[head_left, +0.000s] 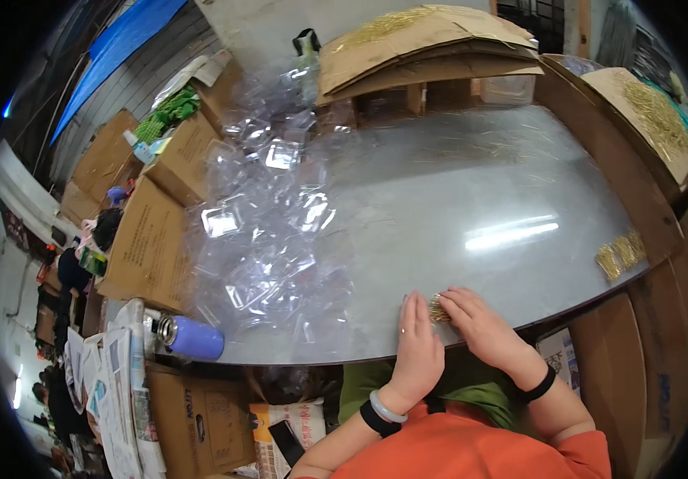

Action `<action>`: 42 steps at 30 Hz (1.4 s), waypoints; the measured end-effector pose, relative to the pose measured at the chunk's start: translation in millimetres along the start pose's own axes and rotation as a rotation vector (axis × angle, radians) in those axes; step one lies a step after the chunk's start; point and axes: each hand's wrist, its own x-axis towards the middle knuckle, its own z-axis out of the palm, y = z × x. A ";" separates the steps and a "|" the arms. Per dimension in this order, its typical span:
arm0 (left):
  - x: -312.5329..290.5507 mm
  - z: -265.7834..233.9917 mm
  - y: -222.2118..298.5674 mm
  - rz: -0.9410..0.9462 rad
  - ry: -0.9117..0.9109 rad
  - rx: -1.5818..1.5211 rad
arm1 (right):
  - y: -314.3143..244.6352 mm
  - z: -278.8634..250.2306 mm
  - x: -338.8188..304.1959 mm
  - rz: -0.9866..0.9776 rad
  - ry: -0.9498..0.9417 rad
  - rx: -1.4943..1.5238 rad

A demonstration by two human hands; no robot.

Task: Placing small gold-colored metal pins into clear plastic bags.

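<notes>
At the near edge of the grey table [408,263], a small bundle of thin gold-coloured metal pins [438,309] lies between my two hands. My left hand [420,355] stands along the bundle's left side, its fingers straight and close together. From the right, my right hand [478,326] reaches over the bundle with stretched fingers that hide part of it. Both hands seem to touch the pins without gripping around them. More gold pins [621,254] stand grouped in bunches near the table's right edge.
Clear plastic boxes [268,215] heap over the table's left side. A purple bottle [192,337] lies at the near left corner. Cardboard walls [146,243] border the left side. Loose gold pins lie on cardboard sheets [432,40] at the back and on another cardboard [611,92] at right.
</notes>
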 end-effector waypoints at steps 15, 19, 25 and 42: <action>-0.8 -1.7 -11.0 0.099 0.074 -0.010 | 1.4 -1.6 15.1 0.077 0.060 -0.016; -62.3 -56.9 -26.1 0.144 0.228 -0.091 | -12.0 -8.0 14.5 0.031 0.293 -0.056; -114.7 -68.3 -55.5 -0.206 0.422 -0.376 | -108.2 44.4 78.8 -0.135 0.174 0.148; -56.9 -78.6 -38.8 -0.321 0.388 -0.854 | -81.5 60.6 66.5 0.421 0.127 1.093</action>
